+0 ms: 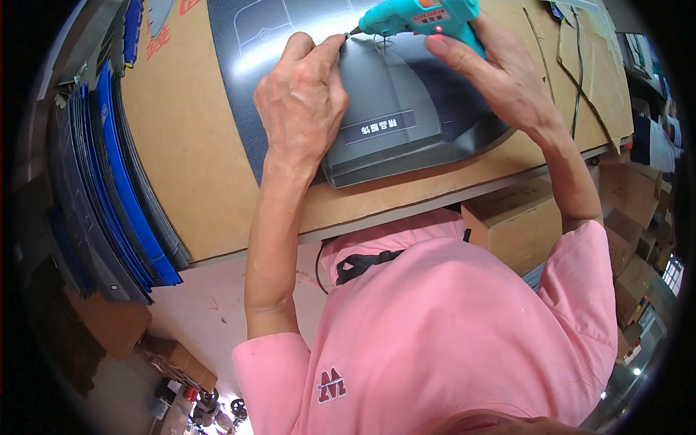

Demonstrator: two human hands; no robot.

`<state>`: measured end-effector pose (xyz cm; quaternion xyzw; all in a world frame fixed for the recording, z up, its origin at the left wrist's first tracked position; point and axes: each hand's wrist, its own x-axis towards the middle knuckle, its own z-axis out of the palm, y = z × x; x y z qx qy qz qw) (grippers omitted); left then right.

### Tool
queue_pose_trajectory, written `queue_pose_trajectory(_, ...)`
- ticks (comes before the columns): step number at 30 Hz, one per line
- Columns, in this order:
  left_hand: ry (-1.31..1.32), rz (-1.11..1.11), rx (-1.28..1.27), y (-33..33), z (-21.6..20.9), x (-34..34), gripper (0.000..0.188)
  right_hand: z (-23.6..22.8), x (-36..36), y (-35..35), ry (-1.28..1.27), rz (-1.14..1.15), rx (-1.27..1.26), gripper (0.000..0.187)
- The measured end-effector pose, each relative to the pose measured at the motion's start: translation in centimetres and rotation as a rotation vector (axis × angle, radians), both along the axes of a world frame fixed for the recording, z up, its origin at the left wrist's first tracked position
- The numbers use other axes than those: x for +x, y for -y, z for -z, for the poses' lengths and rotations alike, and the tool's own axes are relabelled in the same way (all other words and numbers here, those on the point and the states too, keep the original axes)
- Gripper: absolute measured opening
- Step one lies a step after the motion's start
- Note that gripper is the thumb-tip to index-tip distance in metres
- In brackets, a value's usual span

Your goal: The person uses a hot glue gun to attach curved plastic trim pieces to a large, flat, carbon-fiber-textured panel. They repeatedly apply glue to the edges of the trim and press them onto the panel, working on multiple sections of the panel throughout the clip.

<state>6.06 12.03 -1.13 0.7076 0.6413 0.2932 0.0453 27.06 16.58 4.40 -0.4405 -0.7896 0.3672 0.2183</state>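
Head cam view: my left hand (pixel 301 109) is pressed flat on a grey folded card box (pixel 395 123), fingertips pinching its top edge right by the nozzle. My right hand (pixel 500 72) is wrapped tight around a teal hot glue gun (pixel 420 18), tip touching that same edge. The box looks light, thin and a bit slick, so I'd hold it by the edges. It sits on a brown cardboard-covered bench (pixel 196 145), with stacked blue sheets (pixel 116 188) way off past my left hand.

glue gun (pixel 420 16): glossy teal plastic
folded box (pixel 391 123): smooth grey card, slight sheen
worktop (pixel 196 145): matt brown corrugated cardboard
shirt (pixel 442 333): soft pink cloth
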Motion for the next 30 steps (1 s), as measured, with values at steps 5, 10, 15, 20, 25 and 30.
queue_pose_trajectory(5, -0.001, -0.002, 0.003, -0.1, -0.1, 0.1, 0.023, 0.0, -0.2, -0.3, 0.075, 0.066, -0.076, 0.046)
queue_pose_trajectory(10, 0.000, -0.007, 0.019, -0.1, 0.0, 0.1, 0.020, -0.9, 0.0, 0.0, 0.124, 0.082, -0.075, 0.047)
queue_pose_trajectory(15, -0.014, -0.001, 0.032, -0.1, 0.2, 0.0, 0.020, -2.4, 0.8, 1.2, 0.165, 0.087, -0.070, 0.046)
queue_pose_trajectory(20, -0.008, -0.001, 0.026, 0.0, 0.1, 0.1, 0.022, -1.0, 3.3, 2.1, 0.191, 0.142, 0.036, 0.043)
queue_pose_trajectory(25, -0.017, 0.006, 0.012, -0.1, 0.1, 0.0, 0.024, -0.6, 3.0, 1.4, 0.109, 0.102, 0.012, 0.045)
queue_pose_trajectory(30, -0.005, 0.011, 0.019, -0.1, 0.0, 0.0, 0.024, -0.9, 1.6, -0.5, 0.037, -0.055, -0.028, 0.044)
